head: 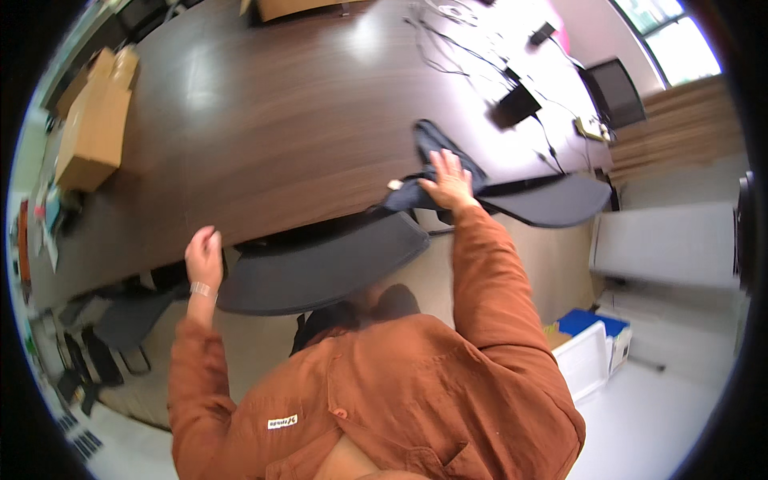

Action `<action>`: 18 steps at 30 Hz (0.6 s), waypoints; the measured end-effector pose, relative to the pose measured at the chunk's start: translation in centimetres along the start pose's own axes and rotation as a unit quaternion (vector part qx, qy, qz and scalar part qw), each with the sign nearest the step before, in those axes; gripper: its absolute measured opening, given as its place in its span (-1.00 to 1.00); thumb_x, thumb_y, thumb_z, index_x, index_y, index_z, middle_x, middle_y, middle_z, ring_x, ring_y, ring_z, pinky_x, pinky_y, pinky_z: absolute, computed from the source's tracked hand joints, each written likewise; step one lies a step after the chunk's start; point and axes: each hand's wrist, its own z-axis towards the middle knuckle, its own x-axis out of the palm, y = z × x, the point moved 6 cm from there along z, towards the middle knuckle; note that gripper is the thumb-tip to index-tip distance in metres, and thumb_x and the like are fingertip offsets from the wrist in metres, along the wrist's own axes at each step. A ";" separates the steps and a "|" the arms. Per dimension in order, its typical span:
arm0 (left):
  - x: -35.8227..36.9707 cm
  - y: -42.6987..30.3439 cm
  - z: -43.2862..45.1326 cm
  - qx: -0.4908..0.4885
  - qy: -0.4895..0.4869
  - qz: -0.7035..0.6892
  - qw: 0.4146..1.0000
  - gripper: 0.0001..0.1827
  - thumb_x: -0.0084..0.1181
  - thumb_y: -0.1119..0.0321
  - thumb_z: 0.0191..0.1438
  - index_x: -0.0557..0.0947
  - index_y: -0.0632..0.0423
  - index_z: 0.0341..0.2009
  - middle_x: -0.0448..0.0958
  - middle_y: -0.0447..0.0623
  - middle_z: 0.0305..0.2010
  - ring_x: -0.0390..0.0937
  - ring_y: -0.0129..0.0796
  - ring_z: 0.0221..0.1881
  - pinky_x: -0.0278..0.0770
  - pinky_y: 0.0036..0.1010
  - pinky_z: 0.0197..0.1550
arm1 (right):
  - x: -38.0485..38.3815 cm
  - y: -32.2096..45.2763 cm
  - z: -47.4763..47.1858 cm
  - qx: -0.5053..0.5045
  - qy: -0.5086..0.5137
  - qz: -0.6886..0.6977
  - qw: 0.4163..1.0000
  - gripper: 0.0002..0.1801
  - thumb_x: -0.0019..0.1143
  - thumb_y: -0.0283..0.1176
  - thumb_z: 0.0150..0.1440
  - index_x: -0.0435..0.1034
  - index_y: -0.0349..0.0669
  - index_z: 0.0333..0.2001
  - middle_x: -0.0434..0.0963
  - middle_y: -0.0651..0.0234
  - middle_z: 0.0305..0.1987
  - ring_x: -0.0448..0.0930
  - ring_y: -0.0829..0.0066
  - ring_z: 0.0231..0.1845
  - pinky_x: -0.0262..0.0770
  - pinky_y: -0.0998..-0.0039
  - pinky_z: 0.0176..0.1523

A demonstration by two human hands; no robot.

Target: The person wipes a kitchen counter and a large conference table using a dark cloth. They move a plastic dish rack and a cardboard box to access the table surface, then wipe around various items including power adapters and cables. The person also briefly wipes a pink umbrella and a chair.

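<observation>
My right hand (449,183) lies palm down, fingers apart, on a dark blue folded fabric item (414,193) at the table's near edge. A flap of that fabric reaches onto the tabletop beyond my fingers, and a small white tag shows at its left. Whether it is a garment or a bag I cannot tell. Over the near edge of the dark wood table (270,138), my left hand (204,258) is held with its fingers curled in; nothing shows in it. Close by it is a black chair back (324,264), between me and the table.
Another black chair (546,201) stands to the right. Cardboard boxes (96,138) sit at the table's left. Cables (444,45), a black box-shaped device (516,107) and a power strip (591,128) lie at the right. A white bin (585,360) stands on the floor.
</observation>
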 end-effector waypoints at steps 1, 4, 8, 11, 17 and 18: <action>1.9 -2.1 1.2 0.011 0.027 0.089 0.996 -0.68 0.18 0.23 0.17 0.66 0.14 -0.05 0.67 0.16 -0.11 0.64 0.02 -0.18 0.57 -0.20 -0.05 | -0.9 -1.3 -0.3 0.000 0.006 -0.004 1.000 -0.04 0.09 0.15 0.17 -0.09 0.07 0.51 -0.16 0.22 0.63 -0.17 0.16 0.63 -0.10 -0.13 0.50; 10.4 -9.9 5.1 0.034 0.159 0.211 0.964 -0.56 0.05 -0.02 0.22 0.66 0.04 -0.03 0.64 0.04 0.02 0.53 -0.05 0.10 0.23 -0.02 0.30 | -0.2 -8.9 -0.9 0.067 -0.016 0.002 0.998 0.06 0.14 0.23 0.12 -0.17 0.15 0.53 -0.21 0.19 0.64 -0.20 0.14 0.63 -0.11 -0.26 0.46; 17.0 -12.7 9.5 -0.009 0.224 0.242 0.944 -0.56 0.02 -0.03 0.24 0.61 0.01 0.01 0.59 0.07 0.09 0.50 -0.07 0.15 -0.08 0.12 0.46 | 1.0 -9.3 2.1 0.034 -0.048 0.008 0.998 0.07 0.16 0.26 0.09 -0.15 0.18 0.53 -0.22 0.20 0.64 -0.25 0.12 0.64 -0.20 -0.35 0.46; 19.9 -13.0 9.7 -0.030 0.225 0.259 0.939 -0.59 0.09 0.01 0.22 0.59 0.00 0.01 0.57 0.06 0.08 0.46 -0.06 0.20 -0.06 0.13 0.46 | 1.3 -8.4 3.3 -0.010 -0.043 0.007 0.999 0.09 0.23 0.22 0.04 -0.11 0.16 0.52 -0.23 0.15 0.63 -0.26 0.09 0.64 -0.23 -0.38 0.45; 28.5 -14.3 9.3 -0.083 0.169 0.283 0.940 -0.51 0.13 -0.01 0.19 0.56 0.05 0.08 0.48 0.08 0.16 0.33 -0.06 0.29 0.00 0.04 0.45 | 0.0 -3.9 5.7 -0.013 -0.067 0.003 0.998 0.10 0.22 0.23 0.02 -0.07 0.06 0.51 -0.19 0.04 0.62 -0.26 0.01 0.63 -0.27 -0.55 0.36; 29.2 -15.0 9.3 -0.098 0.151 0.277 0.944 -0.48 0.14 -0.02 0.18 0.54 0.04 0.11 0.42 0.12 0.23 0.24 -0.03 0.35 0.02 0.00 0.44 | -0.2 -3.3 6.6 -0.033 -0.069 0.008 0.997 0.06 0.20 0.22 0.05 -0.04 0.06 0.50 -0.18 0.06 0.62 -0.25 0.02 0.63 -0.28 -0.55 0.36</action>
